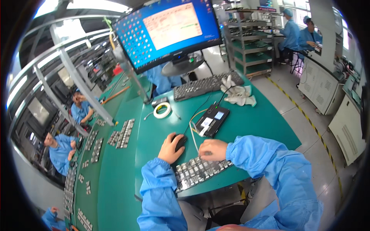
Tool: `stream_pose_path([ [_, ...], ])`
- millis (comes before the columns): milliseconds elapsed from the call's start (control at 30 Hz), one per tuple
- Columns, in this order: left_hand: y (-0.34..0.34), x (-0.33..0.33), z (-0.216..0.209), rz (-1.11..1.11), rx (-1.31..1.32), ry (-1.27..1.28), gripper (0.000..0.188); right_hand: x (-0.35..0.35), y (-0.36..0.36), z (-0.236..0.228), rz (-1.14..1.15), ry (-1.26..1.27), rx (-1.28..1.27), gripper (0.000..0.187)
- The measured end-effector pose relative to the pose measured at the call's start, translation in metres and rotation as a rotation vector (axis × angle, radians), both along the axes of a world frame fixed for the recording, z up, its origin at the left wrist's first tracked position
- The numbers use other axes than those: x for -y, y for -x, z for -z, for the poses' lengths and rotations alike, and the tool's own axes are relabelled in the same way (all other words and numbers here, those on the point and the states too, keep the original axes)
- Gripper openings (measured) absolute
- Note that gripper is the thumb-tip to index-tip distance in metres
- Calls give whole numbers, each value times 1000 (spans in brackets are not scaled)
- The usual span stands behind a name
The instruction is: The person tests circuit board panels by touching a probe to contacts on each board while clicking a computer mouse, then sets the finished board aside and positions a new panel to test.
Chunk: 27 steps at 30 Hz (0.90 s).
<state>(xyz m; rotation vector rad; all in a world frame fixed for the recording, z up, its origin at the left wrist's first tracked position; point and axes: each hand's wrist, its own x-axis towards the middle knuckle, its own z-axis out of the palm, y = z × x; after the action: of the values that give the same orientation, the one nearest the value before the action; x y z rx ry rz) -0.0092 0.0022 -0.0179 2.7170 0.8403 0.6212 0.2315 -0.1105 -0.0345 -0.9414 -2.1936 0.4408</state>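
Note:
On the green table, my left hand (pixel 169 150) is wrapped over a black computer mouse (pixel 180 142). My right hand (pixel 214 149) is closed, its fingers pressed down over the far edge of a panel of small circuit boards (pixel 189 176). Something small and greyish shows at those fingertips, too small to name. A pale cable (pixel 194 139) runs from a black box with a small lit screen (pixel 212 120) down toward the right hand; its end is hidden there. The panel lies at the table's near edge, between my forearms.
A monitor (pixel 169 30) stands at the back, with a black keyboard (pixel 206 85), white gloves (pixel 239 94) and a tape roll (pixel 162 110) before it. More board panels (pixel 125 133) lie on the left. Several people in blue work nearby; a shelf rack (pixel 250 42) stands behind.

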Motion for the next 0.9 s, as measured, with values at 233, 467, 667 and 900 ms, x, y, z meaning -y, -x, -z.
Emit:
stream_pose_path([
  [233,-2,2,-6,-7,-8,9,56,-2,1,2,30,-9,22,14],
  [467,-1,1,-7,-3,-1,7,56,-4,1,3,40,-15,35,14],
  [667,-2,0,-9,11,-11,11,55,-2,1,1,38,-12,36,15],
  [900,-3,1,-6,21,3,-12,54,-1,-1,2,34,-19,41,15],
])
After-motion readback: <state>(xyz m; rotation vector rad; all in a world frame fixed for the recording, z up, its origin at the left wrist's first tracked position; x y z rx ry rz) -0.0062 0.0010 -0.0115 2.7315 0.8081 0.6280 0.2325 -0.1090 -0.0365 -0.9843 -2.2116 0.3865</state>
